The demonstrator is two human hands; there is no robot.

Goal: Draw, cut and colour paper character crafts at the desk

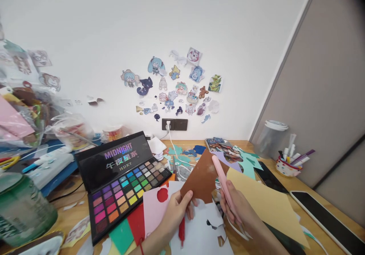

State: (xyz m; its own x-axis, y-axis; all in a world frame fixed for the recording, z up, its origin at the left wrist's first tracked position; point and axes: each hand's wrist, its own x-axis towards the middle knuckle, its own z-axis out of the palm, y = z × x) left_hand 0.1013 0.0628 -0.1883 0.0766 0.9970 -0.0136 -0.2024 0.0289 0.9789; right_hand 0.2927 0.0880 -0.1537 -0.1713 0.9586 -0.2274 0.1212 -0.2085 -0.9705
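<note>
My left hand [178, 209] is closed on the lower left edge of a brown paper sheet [199, 175], thumb on top. The sheet's right edge has a notch cut in it. In my right hand [235, 201] is a slim pink tool [221, 171] with a rounded end, pointing up beside that edge; its exact kind is unclear. A white loop [239, 230] hangs under the right hand. Below both hands lies white paper [199, 232] with cut-out holes. A red pen [181, 230] rests by my left wrist, next to pink paper [152, 209] with a round hole.
An opened eyeshadow palette [125, 194] stands left of my hands. Yellow paper [262, 201] and a phone [325, 220] lie right. A pen holder [288, 167] and a lidded plastic cup [269, 139] stand behind. Paper scraps, a green jar [25, 209] and a wall socket [174, 124] also show.
</note>
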